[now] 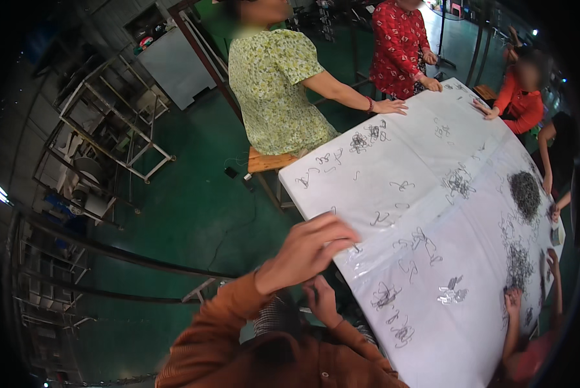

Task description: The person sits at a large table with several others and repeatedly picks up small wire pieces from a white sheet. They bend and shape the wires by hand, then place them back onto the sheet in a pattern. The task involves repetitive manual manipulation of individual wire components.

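Note:
My left hand (311,251) is raised at the near left edge of the white-covered table (461,258). Its fingers are bent and drawn toward the thumb; a small dark curved piece (357,248) shows by the thumb tip, and I cannot tell whether it is held or lies on the table. Lower and closer to my body, my right hand (321,300) is in shadow with fingers curled in; what they hold, if anything, is hidden. Thin dark bent wire pieces (423,246) lie scattered nearby, with a looser cluster (386,296) farther down and a shiny silvery bunch (453,291) beside it.
A dense dark pile (525,196) lies at the table's right side. A person in a floral top (274,90) sits on a wooden bench (267,161), one hand on the table. Several other people surround it. Metal frames (109,116) stand left on the green floor (193,194).

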`<state>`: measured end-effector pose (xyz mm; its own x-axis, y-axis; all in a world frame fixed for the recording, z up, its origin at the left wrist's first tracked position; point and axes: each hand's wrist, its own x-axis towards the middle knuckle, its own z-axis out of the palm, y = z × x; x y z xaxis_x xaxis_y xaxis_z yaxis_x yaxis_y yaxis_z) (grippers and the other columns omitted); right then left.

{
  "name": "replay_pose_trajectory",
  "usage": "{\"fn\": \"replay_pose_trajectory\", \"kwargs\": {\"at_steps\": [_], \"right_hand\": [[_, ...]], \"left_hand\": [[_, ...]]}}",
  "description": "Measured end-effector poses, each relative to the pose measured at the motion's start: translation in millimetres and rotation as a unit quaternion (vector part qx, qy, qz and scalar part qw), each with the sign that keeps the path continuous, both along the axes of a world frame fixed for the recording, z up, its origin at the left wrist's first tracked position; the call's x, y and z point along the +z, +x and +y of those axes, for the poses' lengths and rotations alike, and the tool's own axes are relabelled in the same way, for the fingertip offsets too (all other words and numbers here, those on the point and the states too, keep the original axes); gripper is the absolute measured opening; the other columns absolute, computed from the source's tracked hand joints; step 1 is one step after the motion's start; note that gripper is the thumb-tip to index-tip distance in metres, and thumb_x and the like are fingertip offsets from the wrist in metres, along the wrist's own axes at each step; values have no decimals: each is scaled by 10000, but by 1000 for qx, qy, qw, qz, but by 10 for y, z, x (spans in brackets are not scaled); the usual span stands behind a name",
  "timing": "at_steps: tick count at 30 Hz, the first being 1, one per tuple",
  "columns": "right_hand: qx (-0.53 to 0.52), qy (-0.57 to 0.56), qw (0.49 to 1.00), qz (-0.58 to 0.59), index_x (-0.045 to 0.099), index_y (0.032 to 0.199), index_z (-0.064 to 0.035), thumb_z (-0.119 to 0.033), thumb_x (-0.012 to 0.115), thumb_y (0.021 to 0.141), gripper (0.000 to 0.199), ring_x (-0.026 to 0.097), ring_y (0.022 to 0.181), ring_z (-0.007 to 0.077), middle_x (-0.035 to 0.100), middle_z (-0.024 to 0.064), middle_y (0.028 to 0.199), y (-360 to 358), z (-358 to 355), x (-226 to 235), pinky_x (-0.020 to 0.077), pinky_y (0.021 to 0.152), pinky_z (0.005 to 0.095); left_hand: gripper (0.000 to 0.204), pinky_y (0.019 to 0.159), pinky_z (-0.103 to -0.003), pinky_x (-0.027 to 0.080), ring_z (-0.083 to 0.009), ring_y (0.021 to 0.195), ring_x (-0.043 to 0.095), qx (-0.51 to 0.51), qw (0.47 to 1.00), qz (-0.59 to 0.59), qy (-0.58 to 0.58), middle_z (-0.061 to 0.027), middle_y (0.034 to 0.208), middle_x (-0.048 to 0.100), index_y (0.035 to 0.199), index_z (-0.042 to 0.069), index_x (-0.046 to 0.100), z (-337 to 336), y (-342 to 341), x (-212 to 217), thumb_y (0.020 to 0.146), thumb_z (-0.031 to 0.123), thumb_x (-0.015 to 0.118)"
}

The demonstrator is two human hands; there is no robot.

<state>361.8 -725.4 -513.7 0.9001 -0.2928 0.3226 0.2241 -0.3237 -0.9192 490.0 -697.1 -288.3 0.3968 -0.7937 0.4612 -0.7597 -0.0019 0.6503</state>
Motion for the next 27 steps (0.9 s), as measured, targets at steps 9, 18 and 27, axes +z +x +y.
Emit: {"fn": "replay_pose_trajectory", "kwargs": {"at_steps": [9, 18, 27], "right_hand": [[-31, 60, 997, -47, 587, 879, -8, 46, 634, 830, 86, 641, 829, 288, 643, 139, 913, -94, 233, 478, 503, 732, 331], [-47, 20, 997, -58, 593, 885, -4, 25, 637, 839, 70, 640, 810, 288, 640, 142, 908, -261, 350, 598, 507, 702, 329], [-55, -7, 996, -71, 595, 893, -4, 19, 644, 836, 79, 644, 803, 291, 633, 143, 912, -361, 363, 706, 513, 688, 328]], "left_hand": [[239, 786, -257, 550, -112, 860, 626, 254, 888, 370, -96, -66, 946, 654, 1078, 4, 687, 1274, -686, -1353, 846, -46, 662], [180, 823, -228, 517, -108, 894, 652, 245, 866, 412, -144, -86, 981, 700, 1061, -51, 669, 1312, -959, -1385, 884, -22, 647], [191, 830, -238, 526, -116, 906, 655, 215, 860, 431, -168, -98, 977, 697, 1078, -58, 653, 1295, -1000, -1422, 889, -45, 628]]}}
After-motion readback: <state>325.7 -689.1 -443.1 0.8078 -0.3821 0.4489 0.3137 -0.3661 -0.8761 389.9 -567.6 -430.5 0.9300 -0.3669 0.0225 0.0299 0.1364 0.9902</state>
